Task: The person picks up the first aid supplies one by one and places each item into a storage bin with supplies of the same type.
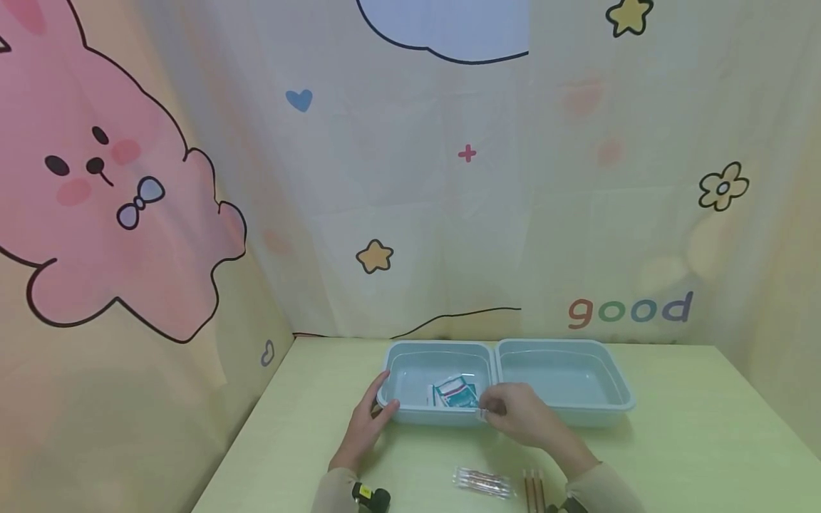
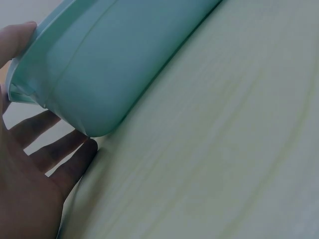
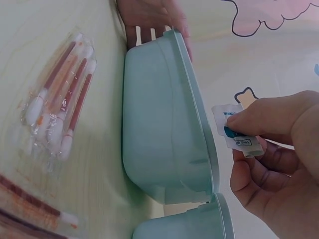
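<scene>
My left hand (image 1: 367, 426) holds the left end of a light blue plastic bin (image 1: 436, 418), thumb at the front rim and fingers spread round the end. In the left wrist view the fingers lie along the bin's outer wall (image 2: 104, 64). My right hand (image 1: 522, 413) pinches a small white and teal packet (image 3: 243, 143) between thumb and fingers, over the front right corner of the same bin. Inside that bin lie white and teal packets (image 1: 457, 392). The right wrist view shows the pinched packet just beyond the bin's rim (image 3: 197, 99).
A second light blue bin (image 1: 564, 415) stands against the first on the right. Toward the front of the table lie clear-wrapped cotton swabs (image 1: 484, 482) with brown shafts, and more brown-shafted swabs (image 1: 534, 491) beside my right forearm. A printed curtain (image 1: 449, 214) hangs behind the table.
</scene>
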`<state>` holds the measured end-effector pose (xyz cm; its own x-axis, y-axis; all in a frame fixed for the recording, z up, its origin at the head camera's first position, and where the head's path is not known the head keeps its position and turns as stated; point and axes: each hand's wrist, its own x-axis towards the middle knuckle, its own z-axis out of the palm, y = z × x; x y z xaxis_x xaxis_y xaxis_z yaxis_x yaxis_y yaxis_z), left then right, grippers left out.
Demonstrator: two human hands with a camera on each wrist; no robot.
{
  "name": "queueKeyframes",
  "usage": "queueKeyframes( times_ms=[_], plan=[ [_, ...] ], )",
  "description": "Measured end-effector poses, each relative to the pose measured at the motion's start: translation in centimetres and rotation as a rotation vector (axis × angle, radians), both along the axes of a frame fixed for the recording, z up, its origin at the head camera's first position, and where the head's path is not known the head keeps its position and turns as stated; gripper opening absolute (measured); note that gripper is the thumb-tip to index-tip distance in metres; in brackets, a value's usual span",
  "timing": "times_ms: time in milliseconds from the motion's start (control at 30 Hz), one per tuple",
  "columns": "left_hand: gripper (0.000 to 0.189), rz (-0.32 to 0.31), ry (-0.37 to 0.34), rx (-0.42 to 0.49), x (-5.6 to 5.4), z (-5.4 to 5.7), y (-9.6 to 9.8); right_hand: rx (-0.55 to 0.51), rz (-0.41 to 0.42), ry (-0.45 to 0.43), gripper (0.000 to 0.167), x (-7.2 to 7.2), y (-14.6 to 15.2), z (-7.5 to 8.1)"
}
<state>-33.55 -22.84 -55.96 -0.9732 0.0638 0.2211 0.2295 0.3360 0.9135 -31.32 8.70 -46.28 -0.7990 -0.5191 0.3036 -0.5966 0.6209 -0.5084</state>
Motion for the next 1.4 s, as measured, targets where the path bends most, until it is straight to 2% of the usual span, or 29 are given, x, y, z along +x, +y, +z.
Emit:
queueKeyframes(
  times_ms=[367,667,1067,1400],
  plan=[
    [0.06,0.011,0.002,-0.019,0.1,0.4,0.0,0.008,-0.016,-0.015,0.005,-0.7,-0.8,0.4],
    [0.061,0.007,0.002,-0.022,0.1,0.3,-0.1,0.013,-0.003,-0.019,0.005,-1.1,-1.1,0.6],
    [0.06,0.003,-0.012,-0.001,0.2,0.5,-0.1,0.039,-0.048,-0.02,0.007,-1.6,-1.7,0.7],
    [0.061,-0.004,-0.008,-0.001,0.0,0.0,-0.2,-0.021,-0.093,0.002,0.008,-2.1,-2.0,0.0]
  ],
)
